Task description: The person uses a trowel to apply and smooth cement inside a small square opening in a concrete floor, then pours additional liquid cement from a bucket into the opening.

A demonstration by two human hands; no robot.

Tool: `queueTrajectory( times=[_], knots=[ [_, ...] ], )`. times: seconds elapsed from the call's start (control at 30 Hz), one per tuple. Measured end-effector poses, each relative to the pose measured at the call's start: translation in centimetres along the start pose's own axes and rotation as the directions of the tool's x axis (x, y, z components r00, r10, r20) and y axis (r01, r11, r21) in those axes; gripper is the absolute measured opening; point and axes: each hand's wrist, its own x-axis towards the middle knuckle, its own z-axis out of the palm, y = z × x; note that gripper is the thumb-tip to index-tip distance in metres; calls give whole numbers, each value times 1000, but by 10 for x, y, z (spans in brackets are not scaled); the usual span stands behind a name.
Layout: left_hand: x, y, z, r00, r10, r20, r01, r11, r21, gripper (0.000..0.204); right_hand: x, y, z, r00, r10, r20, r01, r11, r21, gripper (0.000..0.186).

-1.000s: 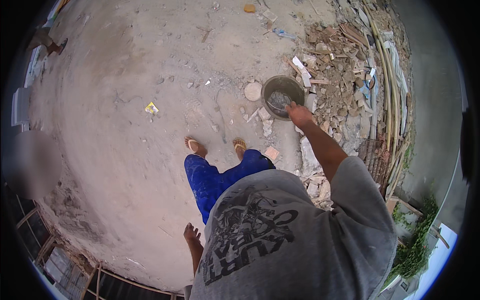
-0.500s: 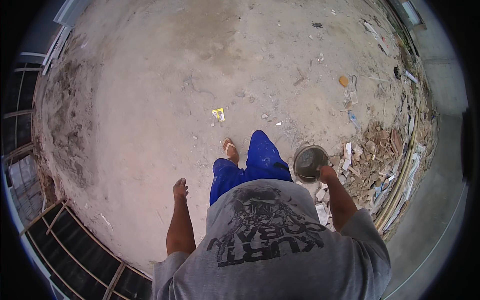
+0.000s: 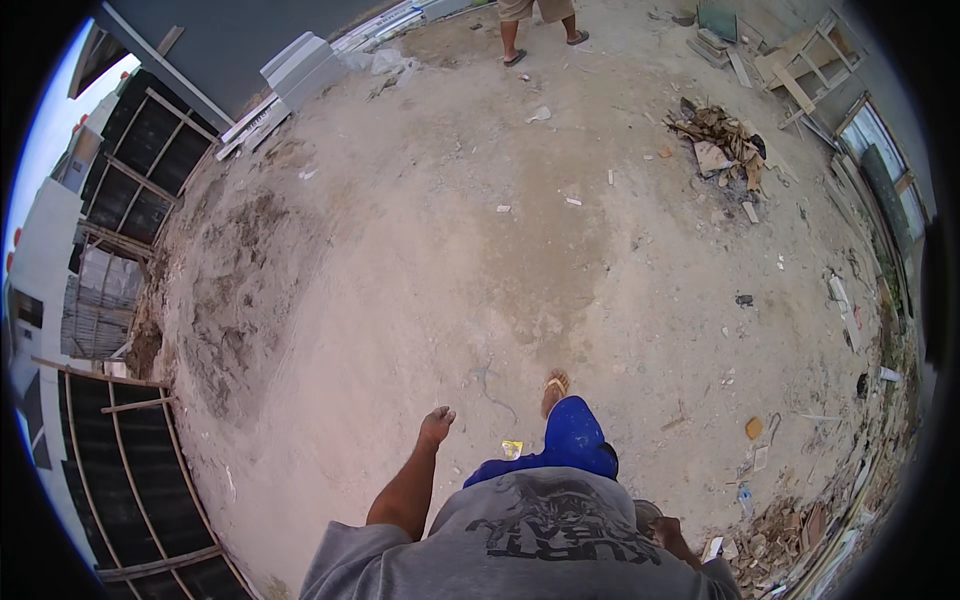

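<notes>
My right hand (image 3: 667,530), low beside my body, is closed on the rim or handle of a dark bucket (image 3: 647,514). My shirt hides most of the bucket, and its contents are out of sight. My left hand (image 3: 436,425) hangs free over the dirt ground to my left. Its fingers are loosely bent and apart, holding nothing. One foot in a flip-flop (image 3: 556,388) is stepped forward on the ground. Near it lies a small yellow packet (image 3: 512,449).
Broken rubble (image 3: 770,545) lies at my right. Farther ahead sits a debris pile (image 3: 725,145). Another person's legs (image 3: 540,30) stand at the far edge. White stacked blocks (image 3: 298,72) lie far left; dark panels with wooden battens (image 3: 135,480) line the left.
My view has tilted up and I have stepped forward, showing more ground and another person's legs ahead. The bucket in my right hand is now mostly hidden by my body.
</notes>
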Motion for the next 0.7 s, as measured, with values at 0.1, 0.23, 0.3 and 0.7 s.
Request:
queueTrajectory(
  times=[0.1,0.23,0.3,0.7],
  knots=[
    [25,28,-19,974,-228,11,227,972,58,53,11,-90,-82,992,-44,-122,111,778,619,14],
    [65,90,-41,963,-244,-113,236,968,-80,53,2,-228,-177,905,2,-426,362,521,773,8],
    [84,140,-35,930,-352,-108,326,923,-205,52,-4,-288,-234,871,40,-490,428,427,796,9],
    [418,407,-106,996,-89,-3,75,815,574,54,8,-598,-422,788,119,-604,491,469,734,24]
  ],
)
